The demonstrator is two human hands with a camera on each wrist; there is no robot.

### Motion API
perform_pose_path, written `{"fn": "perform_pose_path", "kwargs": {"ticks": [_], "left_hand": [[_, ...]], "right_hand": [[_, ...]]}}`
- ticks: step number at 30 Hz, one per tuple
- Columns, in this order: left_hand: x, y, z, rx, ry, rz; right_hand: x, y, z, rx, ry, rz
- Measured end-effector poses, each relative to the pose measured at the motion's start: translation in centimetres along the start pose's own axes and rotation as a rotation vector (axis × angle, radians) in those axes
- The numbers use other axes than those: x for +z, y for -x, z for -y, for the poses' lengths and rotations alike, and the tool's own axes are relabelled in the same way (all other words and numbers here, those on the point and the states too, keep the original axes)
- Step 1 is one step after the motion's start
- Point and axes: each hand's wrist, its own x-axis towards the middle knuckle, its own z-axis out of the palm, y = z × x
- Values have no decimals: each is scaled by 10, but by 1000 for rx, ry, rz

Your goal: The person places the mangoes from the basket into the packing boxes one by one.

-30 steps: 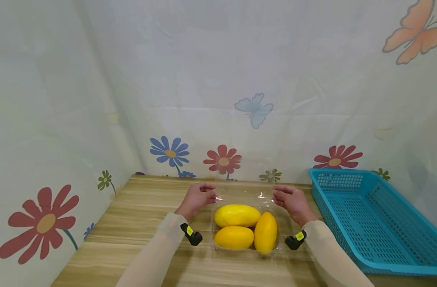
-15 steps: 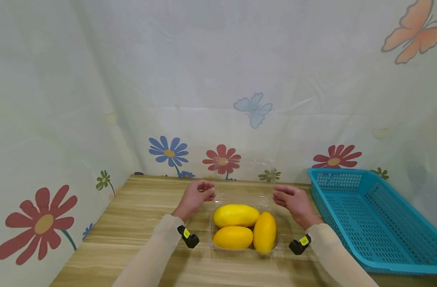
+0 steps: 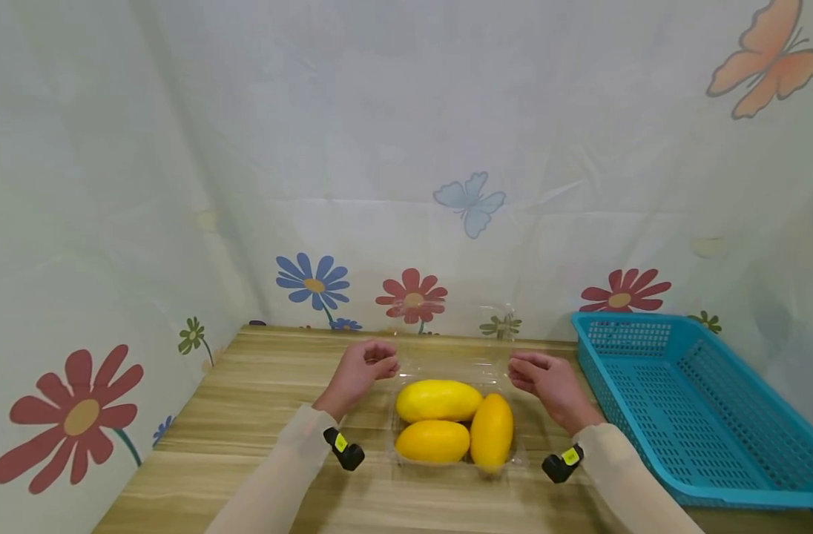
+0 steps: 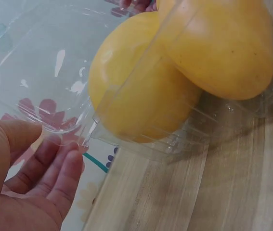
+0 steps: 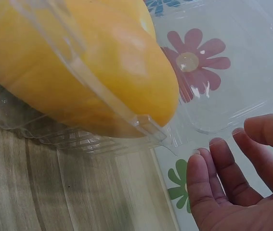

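A clear plastic clamshell box [image 3: 420,466] lies on the table with three oval yellow fruits [image 3: 440,401], like mangoes, inside. Its transparent lid [image 3: 456,356] is raised at the back, hinged behind the fruits. At the lid's left edge my left hand [image 3: 361,371] pinches the thin plastic between thumb and fingers. On the opposite edge my right hand [image 3: 547,382] does the same with its fingertips. Both wrist views show the lid [image 4: 45,72] beside the fruits, with the thumb and fingertips of each hand at its rim. The fruits fill the base and show through its wall.
To the right stands a blue perforated plastic basket [image 3: 707,415] on the wood-grain table [image 3: 259,386]. A pale curtain [image 3: 353,148] printed with flowers and butterflies hangs behind and at the left.
The lid's upper edge has shifted slightly lower. Both wrists have moved a little outward and down, while the hands stay at the lid's sides. The fruits and the basket have not moved.
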Motion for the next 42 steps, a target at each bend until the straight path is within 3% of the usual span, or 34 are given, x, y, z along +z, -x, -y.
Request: {"fn": "perform_pose_path", "kwargs": {"ticks": [11,23,29,34,42], "left_hand": [[-1,6,0,-49,-38,7],[4,12,3,-138,83,-39],[4,16,1,-177,137,-23],[3,20,2,-195,93,6],[4,29,10,-183,-27,43]], "right_hand": [[-2,4,-2,19,-39,27],[1,9,-2,94,-19,30],[2,9,-8,104,-19,30],[3,10,-14,102,-37,40],[3,14,-24,91,20,69]]}}
